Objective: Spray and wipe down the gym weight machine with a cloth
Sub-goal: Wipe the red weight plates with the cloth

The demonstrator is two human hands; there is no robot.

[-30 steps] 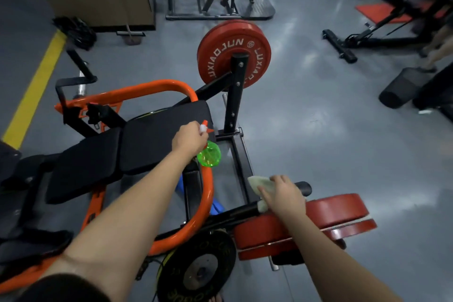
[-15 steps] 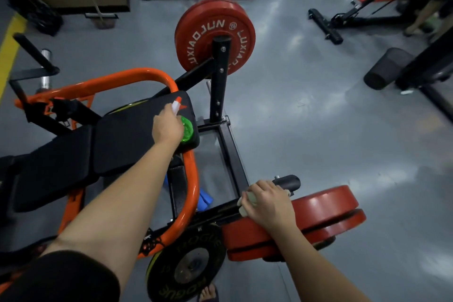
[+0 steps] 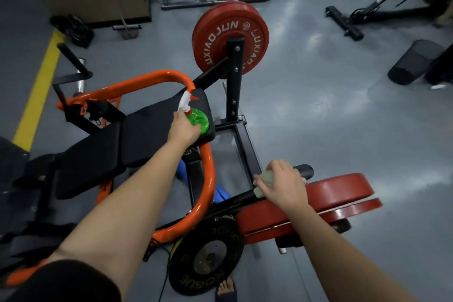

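Our left hand (image 3: 182, 129) clasps the light, rigid spray bottle (image 3: 196, 120) by its neck over the bench's (image 3: 137, 137) far end; our right hand (image 3: 282, 185) presses the soft cloth (image 3: 266, 176) against the black bar (image 3: 304, 169).

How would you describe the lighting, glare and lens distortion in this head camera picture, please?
Head view: dim overall, with pale glare patches on the grey floor; wide-angle bending stretches both forearms; edges darken and soften, yet the green spray bottle in the left hand and the cloth under the right hand stay clear.
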